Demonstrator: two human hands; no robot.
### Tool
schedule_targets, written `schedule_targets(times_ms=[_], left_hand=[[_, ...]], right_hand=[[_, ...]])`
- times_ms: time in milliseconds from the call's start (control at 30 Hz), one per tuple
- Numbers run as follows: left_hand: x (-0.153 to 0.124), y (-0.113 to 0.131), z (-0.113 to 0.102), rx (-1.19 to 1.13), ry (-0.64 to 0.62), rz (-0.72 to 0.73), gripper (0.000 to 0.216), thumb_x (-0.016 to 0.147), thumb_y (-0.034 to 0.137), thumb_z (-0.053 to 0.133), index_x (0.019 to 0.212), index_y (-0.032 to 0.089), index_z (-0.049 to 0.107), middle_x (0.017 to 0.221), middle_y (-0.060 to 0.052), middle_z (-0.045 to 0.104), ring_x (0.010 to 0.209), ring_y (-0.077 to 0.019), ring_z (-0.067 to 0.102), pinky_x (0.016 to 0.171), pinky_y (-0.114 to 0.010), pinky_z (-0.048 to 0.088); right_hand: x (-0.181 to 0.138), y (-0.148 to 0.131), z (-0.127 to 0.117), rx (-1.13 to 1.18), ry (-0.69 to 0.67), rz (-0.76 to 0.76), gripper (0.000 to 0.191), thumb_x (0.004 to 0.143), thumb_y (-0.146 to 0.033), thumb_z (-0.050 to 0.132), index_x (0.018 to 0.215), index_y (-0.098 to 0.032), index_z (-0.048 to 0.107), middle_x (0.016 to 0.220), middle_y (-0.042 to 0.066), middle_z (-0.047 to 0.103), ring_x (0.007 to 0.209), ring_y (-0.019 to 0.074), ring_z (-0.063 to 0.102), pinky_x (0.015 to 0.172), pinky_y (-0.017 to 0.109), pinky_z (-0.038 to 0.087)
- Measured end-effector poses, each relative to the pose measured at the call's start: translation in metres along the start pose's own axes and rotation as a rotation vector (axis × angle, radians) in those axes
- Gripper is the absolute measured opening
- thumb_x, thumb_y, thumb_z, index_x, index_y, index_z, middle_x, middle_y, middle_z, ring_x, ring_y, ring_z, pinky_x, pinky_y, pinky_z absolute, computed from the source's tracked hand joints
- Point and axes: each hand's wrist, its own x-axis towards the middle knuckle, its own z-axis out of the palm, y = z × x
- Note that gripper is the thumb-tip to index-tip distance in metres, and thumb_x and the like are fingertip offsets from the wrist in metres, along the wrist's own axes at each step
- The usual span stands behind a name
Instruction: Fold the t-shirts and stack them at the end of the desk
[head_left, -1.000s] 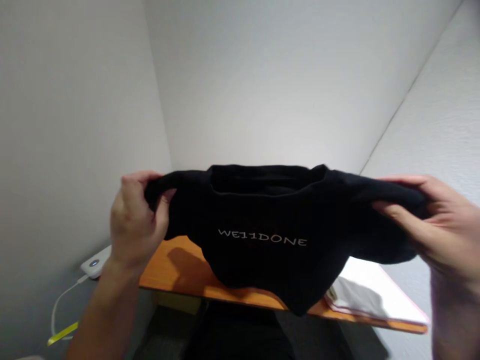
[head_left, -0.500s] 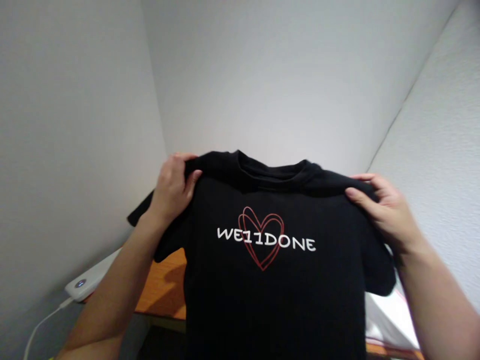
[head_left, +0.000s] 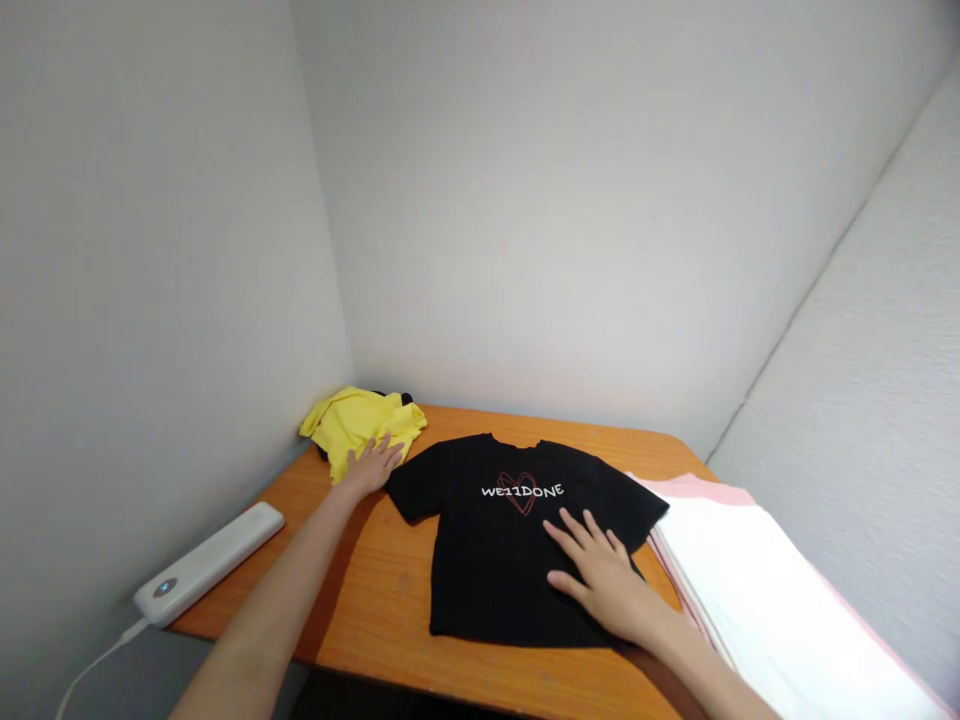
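Both sleeves (head_left: 416, 482) of a black T-shirt (head_left: 480, 570) spread wide on the table (head_left: 390, 610), seemingly laid flat so the print (head_left: 523, 491) shows. At ten o'clock, the left hand (head_left: 369, 470), fingers apart and empty, is by a yellow garment (head_left: 356, 420); at four, the right hand (head_left: 600, 572) splays, equally empty, over the shirt. White cloth (head_left: 772, 600) lies at three.

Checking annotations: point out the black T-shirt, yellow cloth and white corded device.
Black T-shirt (head_left: 506, 555), head view: front, about mid-torso.
Yellow cloth (head_left: 358, 415), head view: crumpled upper part.
White corded device (head_left: 215, 560), head view: middle of its top face.
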Motion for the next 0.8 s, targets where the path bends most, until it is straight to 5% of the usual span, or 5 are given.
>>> schedule_targets(times_ms=[300,400,533,667,800], left_hand=[[0.018,-0.026,-0.004,0.088,0.006,-0.03,0.047,0.097,0.038,0.031,0.137,0.025,0.051,0.156,-0.013,0.028,0.141,-0.0364,0.029,0.105,-0.069,0.022],[0.01,0.001,-0.01,0.136,0.111,-0.004,0.047,0.096,0.034,0.033,0.136,0.019,0.052,0.154,-0.015,0.031,0.143,-0.0355,0.022,0.111,-0.066,0.01],[-0.011,0.066,-0.008,0.089,0.208,0.284,0.051,0.1,0.042,0.024,0.143,0.022,0.043,0.156,-0.009,0.03,0.145,-0.0265,0.022,0.117,-0.051,0.015],[-0.034,0.102,0.01,-0.001,0.008,0.383,0.06,0.098,0.056,0.024,0.15,0.028,0.028,0.16,-0.005,0.016,0.146,-0.0281,0.017,0.115,-0.052,0.019],[-0.046,0.088,0.021,-0.007,-0.126,0.339,0.065,0.094,0.063,0.027,0.151,0.035,0.017,0.16,-0.002,0.001,0.146,-0.0332,0.013,0.112,-0.059,0.019]], right_hand=[[-0.03,-0.032,0.023,0.005,-0.038,0.006,0.068,0.091,-0.068,0.039,0.15,-0.041,0.019,0.159,0.002,0.001,0.143,0.0377,-0.005,0.112,0.064,0.008],[-0.039,-0.033,0.019,0.016,-0.025,-0.032,0.07,0.089,-0.07,0.04,0.15,-0.042,0.019,0.159,0.002,0.004,0.144,0.0372,-0.002,0.112,0.064,0.009],[-0.038,-0.028,0.009,-0.009,0.068,0.018,0.069,0.091,-0.068,0.038,0.15,-0.036,0.024,0.158,0.003,0.014,0.145,0.0342,0.003,0.115,0.059,0.008],[-0.044,-0.028,0.015,-0.006,0.043,0.133,0.075,0.089,-0.069,0.043,0.151,-0.029,0.027,0.159,0.008,0.009,0.144,0.0367,0.002,0.114,0.058,0.013],[-0.065,-0.029,0.014,0.057,-0.062,0.124,0.08,0.083,-0.069,0.054,0.15,-0.033,0.028,0.159,0.007,0.009,0.144,0.0382,0.005,0.114,0.06,0.015]])
